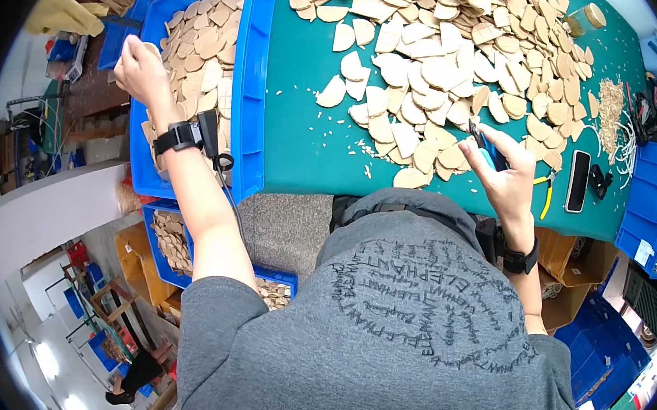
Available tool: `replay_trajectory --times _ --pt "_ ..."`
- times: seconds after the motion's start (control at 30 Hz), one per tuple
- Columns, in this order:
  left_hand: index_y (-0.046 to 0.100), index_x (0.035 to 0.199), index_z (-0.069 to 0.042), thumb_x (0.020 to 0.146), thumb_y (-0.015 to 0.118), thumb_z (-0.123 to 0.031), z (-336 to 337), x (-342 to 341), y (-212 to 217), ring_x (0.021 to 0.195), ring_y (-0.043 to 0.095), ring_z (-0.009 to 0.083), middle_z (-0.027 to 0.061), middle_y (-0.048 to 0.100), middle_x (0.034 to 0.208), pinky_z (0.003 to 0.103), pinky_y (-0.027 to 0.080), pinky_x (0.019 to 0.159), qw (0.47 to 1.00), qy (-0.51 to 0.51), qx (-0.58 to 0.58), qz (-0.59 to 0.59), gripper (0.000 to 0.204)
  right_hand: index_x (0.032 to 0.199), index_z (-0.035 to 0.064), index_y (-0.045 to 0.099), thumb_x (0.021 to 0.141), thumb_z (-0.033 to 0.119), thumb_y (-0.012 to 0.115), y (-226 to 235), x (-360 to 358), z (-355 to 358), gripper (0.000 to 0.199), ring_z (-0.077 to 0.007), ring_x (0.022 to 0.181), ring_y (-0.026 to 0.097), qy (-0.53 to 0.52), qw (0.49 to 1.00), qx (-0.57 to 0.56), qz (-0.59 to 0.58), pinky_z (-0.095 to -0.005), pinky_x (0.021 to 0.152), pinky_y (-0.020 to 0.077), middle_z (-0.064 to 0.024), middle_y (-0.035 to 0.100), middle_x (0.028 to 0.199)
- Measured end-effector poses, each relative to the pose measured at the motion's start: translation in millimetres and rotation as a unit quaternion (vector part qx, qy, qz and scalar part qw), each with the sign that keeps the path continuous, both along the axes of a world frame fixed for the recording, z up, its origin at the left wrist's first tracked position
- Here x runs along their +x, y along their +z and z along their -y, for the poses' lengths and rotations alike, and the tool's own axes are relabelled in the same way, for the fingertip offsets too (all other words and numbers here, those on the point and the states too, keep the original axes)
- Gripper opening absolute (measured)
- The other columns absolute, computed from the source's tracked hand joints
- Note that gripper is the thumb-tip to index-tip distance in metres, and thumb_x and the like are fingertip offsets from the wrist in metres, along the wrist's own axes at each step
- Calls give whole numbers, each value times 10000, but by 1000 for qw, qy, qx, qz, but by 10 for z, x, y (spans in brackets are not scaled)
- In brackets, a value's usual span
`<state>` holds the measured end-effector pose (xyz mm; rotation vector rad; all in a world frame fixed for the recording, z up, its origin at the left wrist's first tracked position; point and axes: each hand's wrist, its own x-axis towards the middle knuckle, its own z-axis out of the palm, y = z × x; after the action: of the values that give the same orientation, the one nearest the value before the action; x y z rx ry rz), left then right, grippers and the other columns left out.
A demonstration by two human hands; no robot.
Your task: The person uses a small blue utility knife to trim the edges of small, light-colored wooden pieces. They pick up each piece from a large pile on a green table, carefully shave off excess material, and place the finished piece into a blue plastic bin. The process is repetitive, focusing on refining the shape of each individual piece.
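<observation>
My left hand (141,73) is raised over the left rim of a big blue bin (252,81), fingers closed on a flat tan piece (152,49) that shows only in part. Beneath my forearm the bin holds many similar flat, rounded pieces (202,42). On the right, my right hand (509,174) is wrapped around a blue-handled hand tool, seemingly pliers or cutters (492,152); its dark tip points toward the heap. That heap of tan pieces (441,74) spreads across the green tabletop (295,140), many of them half-round.
Yellow-handled pliers (546,196) and a black phone (577,181) lie right of my right hand. Farther right are white cords (627,145) and a blue bin (646,203). A jar (585,20) stands at the back. Another blue bin (170,269) sits lower left; a person (144,368) is beyond.
</observation>
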<state>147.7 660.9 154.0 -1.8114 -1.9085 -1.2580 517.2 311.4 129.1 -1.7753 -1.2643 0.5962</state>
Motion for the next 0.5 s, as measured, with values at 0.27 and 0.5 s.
replay_trajectory --times 0.27,0.5 --pt "511 1282 -102 833 597 -129 883 2084 -1482 1229 455 341 142 507 1308 413 397 1014 786 -558 -162 -211 458 984 -3 666 781 258 771 -169 -38 -63 347 -90 624 519 -35 997 -29 -61 -241 574 429 -43 627 754" --pt "595 984 -45 831 672 -180 1095 2256 -1772 1029 598 231 87 644 1072 307 477 836 728 -571 -341 -166 218 1009 -17 673 810 325 740 -267 4 -2 402 -87 626 502 -73 982 -105 -141 -245 575 417 -39 614 734"
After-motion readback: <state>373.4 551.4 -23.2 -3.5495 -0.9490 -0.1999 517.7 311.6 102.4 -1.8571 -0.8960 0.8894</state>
